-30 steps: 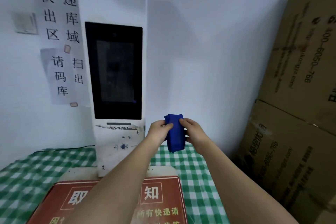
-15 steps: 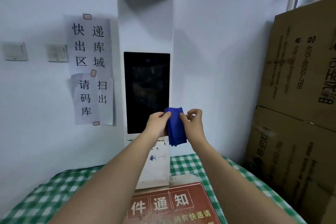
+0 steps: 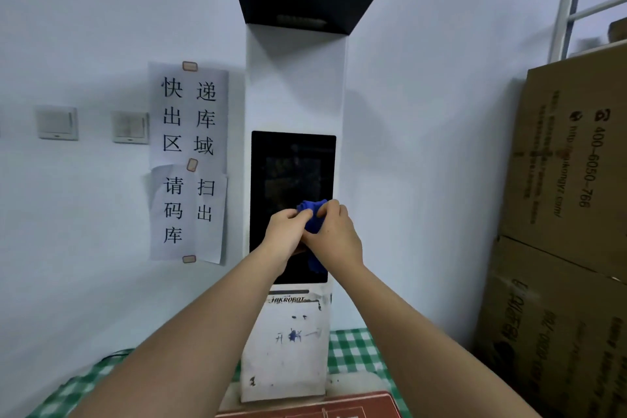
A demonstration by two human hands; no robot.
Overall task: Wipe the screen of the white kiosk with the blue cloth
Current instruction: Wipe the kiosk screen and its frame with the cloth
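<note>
Both hands have risen since the earlier frames, from beside the lower edge of the screen to a spot in front of its lower right part, and the cloth between them has gone from a neat hanging fold to a bunched wad.

Left hand (image 3: 284, 231): fingers curled closed, pinching the small bunched blue cloth (image 3: 314, 219) at its upper left. Right hand (image 3: 334, 231): likewise closed, thumb and fingers gripping the cloth from the right. A tail of the cloth hangs below the hands, over the screen's lower right corner. Whether the cloth touches the glass cannot be told from this angle.

Dark rectangular glass screen (image 3: 292, 176) sits in the front face of the tall white kiosk (image 3: 295, 85); no wiped streak is visible on it.

Judgement on progress: cloth in hand and brought up to the screen, wiping stroke apparently not begun. Whole screen surface is left to do.

Left of the kiosk, white paper notices (image 3: 188, 163) are taped to the wall. Right of it, brown cardboard boxes (image 3: 563, 214) are stacked.
</note>
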